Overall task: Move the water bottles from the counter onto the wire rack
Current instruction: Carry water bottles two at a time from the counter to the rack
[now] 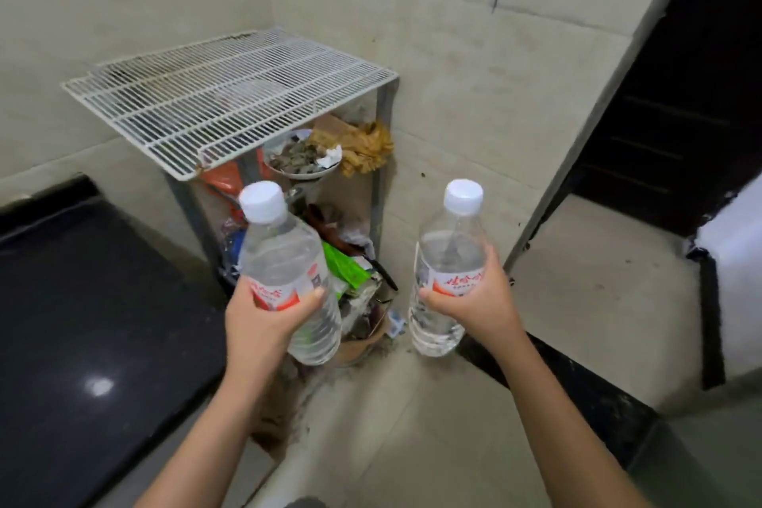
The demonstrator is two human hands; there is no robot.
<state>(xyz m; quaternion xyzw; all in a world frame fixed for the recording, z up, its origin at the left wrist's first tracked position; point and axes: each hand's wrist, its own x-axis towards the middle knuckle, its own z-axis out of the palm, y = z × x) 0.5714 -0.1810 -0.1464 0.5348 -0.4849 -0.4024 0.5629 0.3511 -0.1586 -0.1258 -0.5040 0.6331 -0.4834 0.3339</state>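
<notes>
I hold two clear water bottles with white caps and red-and-white labels, both upright in the air. My left hand (264,318) grips the left bottle (284,256) around its label. Around the middle of the right bottle (449,260) my right hand (474,301) is wrapped. The white wire rack (222,103) stands in the corner ahead, above and beyond both bottles; nothing rests on its top shelf. The black counter (82,322) lies at the lower left, with no bottle visible on it.
Under the rack sits clutter: a bowl of scraps (301,161), a yellow rag (367,148), a green packet (344,266), orange plastic. Tiled walls close the corner. A dark doorway (676,95) opens at the right, with a black threshold strip on the floor.
</notes>
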